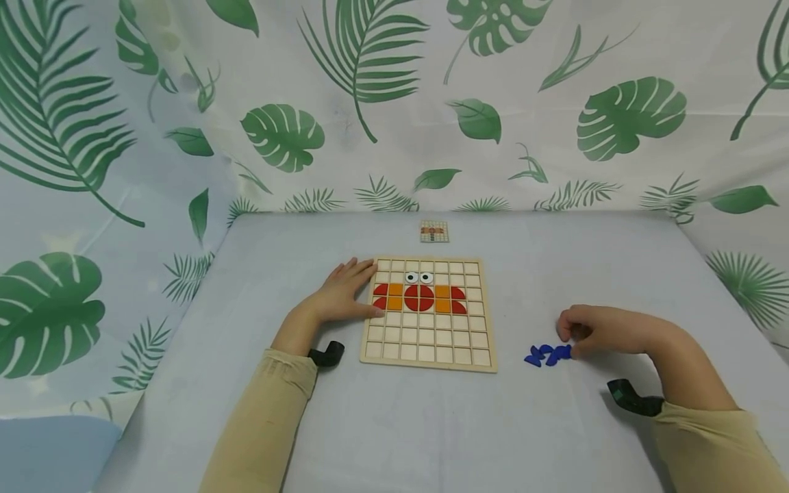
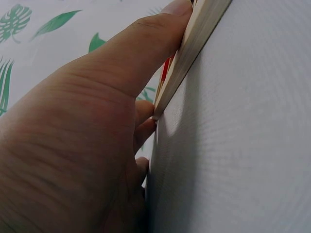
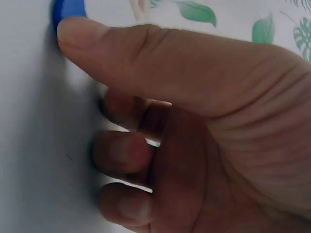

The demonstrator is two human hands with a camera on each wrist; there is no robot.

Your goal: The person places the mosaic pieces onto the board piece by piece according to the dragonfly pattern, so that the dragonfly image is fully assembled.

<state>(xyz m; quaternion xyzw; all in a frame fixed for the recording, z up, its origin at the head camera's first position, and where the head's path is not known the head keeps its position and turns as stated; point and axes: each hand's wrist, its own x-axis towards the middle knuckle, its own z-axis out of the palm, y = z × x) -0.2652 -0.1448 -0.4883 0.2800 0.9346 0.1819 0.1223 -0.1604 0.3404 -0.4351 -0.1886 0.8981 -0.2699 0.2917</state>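
Observation:
A square wooden grid board (image 1: pixel 427 357) lies on the table with red, orange and eye-marked pieces set in its upper rows. My left hand (image 1: pixel 337 293) rests at the board's left side, its thumb on the edge and its other fingers spread along the rim. In the left wrist view the thumb (image 2: pixel 160 36) lies over the board's wooden edge (image 2: pixel 182 65). To the right, several blue pieces (image 1: pixel 535 358) lie in a small heap. My right hand (image 1: pixel 607 330) is beside them, its thumb (image 3: pixel 82 36) touching a blue piece (image 3: pixel 73 8). Its other fingers are loosely bent, apart from the thumb tip.
Behind the board lies a small pattern card (image 1: pixel 434 231) with a similar grid picture. A leaf-printed cloth (image 1: pixel 394 137) hangs around the back and sides of the pale table (image 1: pixel 407 424). Black wrist devices (image 1: pixel 635 398) sit by both sleeves.

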